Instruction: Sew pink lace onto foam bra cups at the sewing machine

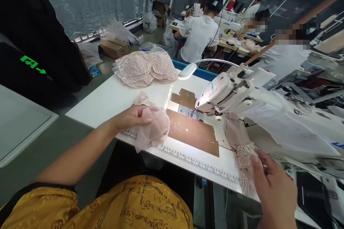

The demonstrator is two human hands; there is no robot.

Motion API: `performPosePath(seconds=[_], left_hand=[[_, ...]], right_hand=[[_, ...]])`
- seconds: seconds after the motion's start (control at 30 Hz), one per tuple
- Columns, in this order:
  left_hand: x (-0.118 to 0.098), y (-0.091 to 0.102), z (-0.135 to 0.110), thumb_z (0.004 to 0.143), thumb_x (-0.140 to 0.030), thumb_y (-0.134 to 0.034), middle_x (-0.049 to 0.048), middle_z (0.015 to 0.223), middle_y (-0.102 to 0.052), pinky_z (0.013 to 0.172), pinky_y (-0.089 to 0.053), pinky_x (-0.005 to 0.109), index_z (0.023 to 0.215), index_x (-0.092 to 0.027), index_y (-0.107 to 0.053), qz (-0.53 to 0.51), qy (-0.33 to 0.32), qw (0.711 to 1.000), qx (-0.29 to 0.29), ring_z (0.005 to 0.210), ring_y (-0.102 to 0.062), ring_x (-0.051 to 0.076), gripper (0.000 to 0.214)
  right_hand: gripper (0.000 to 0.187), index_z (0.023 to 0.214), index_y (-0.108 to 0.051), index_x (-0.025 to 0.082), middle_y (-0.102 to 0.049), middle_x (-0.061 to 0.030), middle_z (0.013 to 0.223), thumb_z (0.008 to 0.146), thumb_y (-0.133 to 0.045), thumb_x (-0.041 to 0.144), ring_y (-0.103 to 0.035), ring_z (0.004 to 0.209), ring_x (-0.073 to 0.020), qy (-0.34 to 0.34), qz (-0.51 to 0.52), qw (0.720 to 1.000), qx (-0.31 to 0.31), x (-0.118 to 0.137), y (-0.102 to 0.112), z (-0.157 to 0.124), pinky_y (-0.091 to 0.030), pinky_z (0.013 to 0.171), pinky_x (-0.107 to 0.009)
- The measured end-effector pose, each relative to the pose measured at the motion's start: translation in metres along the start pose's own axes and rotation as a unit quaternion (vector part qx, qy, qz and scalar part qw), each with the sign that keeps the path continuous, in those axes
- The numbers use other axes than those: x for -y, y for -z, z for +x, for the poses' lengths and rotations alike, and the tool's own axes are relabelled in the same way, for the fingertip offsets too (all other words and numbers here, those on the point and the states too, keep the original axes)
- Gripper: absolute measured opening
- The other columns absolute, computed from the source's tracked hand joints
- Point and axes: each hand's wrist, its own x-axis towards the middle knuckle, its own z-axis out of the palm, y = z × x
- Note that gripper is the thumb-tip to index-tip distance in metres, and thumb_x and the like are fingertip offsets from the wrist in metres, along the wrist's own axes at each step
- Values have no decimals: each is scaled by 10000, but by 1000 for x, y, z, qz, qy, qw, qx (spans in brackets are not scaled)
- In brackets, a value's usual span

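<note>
My left hand (141, 115) is closed on a pale pink bra cup (158, 125) with sheer fabric hanging from it, held over the table's front left. At the right, my right hand (274, 179) pinches a beige lace piece (245, 157) that drapes over the table's front edge; part of its grip is hidden behind the fingers. Between the hands stands a white sewing machine (215, 91), its needle area lit above a metal plate. A stack of lace bra cups (146, 67) lies at the back left of the white table (96, 109).
Brown board (193, 134) covers the tabletop before the needle. A printed ruler (188, 158) runs along the front edge. A small lamp (188, 71) on a bent neck hangs behind. Co-workers sit at other machines beyond, one in a white shirt (200, 37). A cardboard box (114, 48) is on the floor.
</note>
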Motion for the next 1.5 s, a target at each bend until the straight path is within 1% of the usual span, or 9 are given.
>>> performPosePath(seconds=[0.13,0.3,0.4,0.6,1.0,1.17,1.27,1.4,1.5], left_hand=[[-9,-10,0,722,-353,-789,86,1065,-712,888,-504,330,1340,-150,-551,18,-6,994,108,1044,-642,258,693],[-19,-24,0,701,-374,-795,89,1011,-724,834,-530,311,1231,-156,-636,17,10,968,250,1019,-646,282,595],[-22,-26,-2,747,-376,-763,101,1019,-721,764,-542,290,1102,-140,-694,36,39,950,306,923,-665,261,432],[-27,-28,-3,715,-339,-796,79,972,-740,712,-558,242,1008,-127,-734,42,34,942,332,869,-681,234,366],[-27,-38,6,678,-352,-824,55,923,-738,794,-550,289,980,-143,-738,45,39,947,317,917,-675,252,377],[-18,-34,10,576,-310,-870,45,1037,-712,911,-510,308,1145,-174,-687,78,-21,971,223,1071,-634,280,613],[-14,-30,11,639,-312,-832,40,1064,-684,841,-507,261,1209,-178,-653,107,-34,968,224,1023,-626,254,613],[-9,-25,4,778,-314,-727,45,1008,-624,617,-443,197,1244,-164,-603,137,-35,969,202,741,-576,132,505],[-7,-24,-5,812,-294,-702,57,1013,-593,603,-431,194,1117,-142,-628,125,-72,979,143,711,-538,103,349]], right_hand=[[459,1206,-655,239,-636,-67,812,938,-415,523,-587,669,-196,15,325,928,183,72,-12,-12,-456,551,-306],[410,1211,-680,240,-663,-45,851,914,-541,485,-582,753,-169,90,439,815,367,153,-38,-6,-459,623,-281],[408,1148,-705,202,-625,-27,768,886,-588,493,-548,703,-146,81,490,767,408,182,-49,1,-443,622,-273],[382,1065,-725,200,-557,0,697,841,-652,500,-461,606,-105,55,539,687,484,196,-68,3,-352,510,-225],[327,825,-733,194,-489,34,588,765,-723,515,-355,485,-66,-28,586,649,484,199,-79,0,-227,432,-201],[406,953,-759,211,-507,32,576,722,-745,545,-394,495,-73,-55,592,658,462,197,-83,-1,-239,425,-191],[416,961,-768,232,-558,9,616,733,-719,577,-428,508,-88,-38,584,698,412,188,-79,1,-298,432,-206],[364,1088,-743,262,-691,-49,831,829,-649,500,-623,769,-186,41,441,855,271,146,-71,10,-514,698,-334],[357,1111,-733,221,-713,-109,1021,859,-598,434,-630,996,-284,83,205,968,118,103,-70,17,-480,909,-469]])
